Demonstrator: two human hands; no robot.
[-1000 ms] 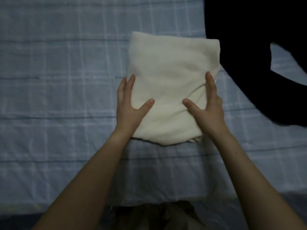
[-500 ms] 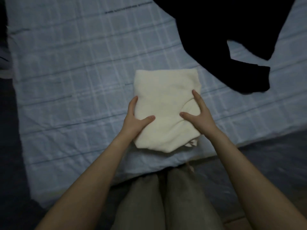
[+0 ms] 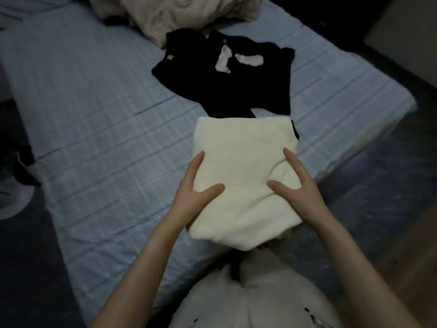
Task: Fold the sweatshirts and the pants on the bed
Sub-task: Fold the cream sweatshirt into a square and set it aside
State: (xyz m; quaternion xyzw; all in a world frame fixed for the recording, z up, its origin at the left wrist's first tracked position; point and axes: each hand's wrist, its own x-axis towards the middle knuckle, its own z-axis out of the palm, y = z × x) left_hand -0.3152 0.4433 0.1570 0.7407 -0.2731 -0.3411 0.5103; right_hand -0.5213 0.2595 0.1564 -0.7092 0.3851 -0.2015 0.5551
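A folded cream sweatshirt (image 3: 243, 162) is held up over the near edge of the bed (image 3: 99, 129). My left hand (image 3: 196, 192) grips its left side, thumb on top and fingers under the fold. My right hand (image 3: 298, 185) grips the right side the same way. Behind it a black garment (image 3: 227, 86) lies spread and unfolded on the blue checked sheet, partly hidden by the cream bundle.
A crumpled beige heap of cloth (image 3: 170, 13) sits at the far end of the bed. Dark floor runs along the left and right of the bed. A dark object (image 3: 16, 162) lies at the left edge. My light trousers (image 3: 255, 294) show below.
Both hands closed on the cream sweatshirt and lifted it off the sheet toward me. The view pulled back, showing more of the bed and the black garment.
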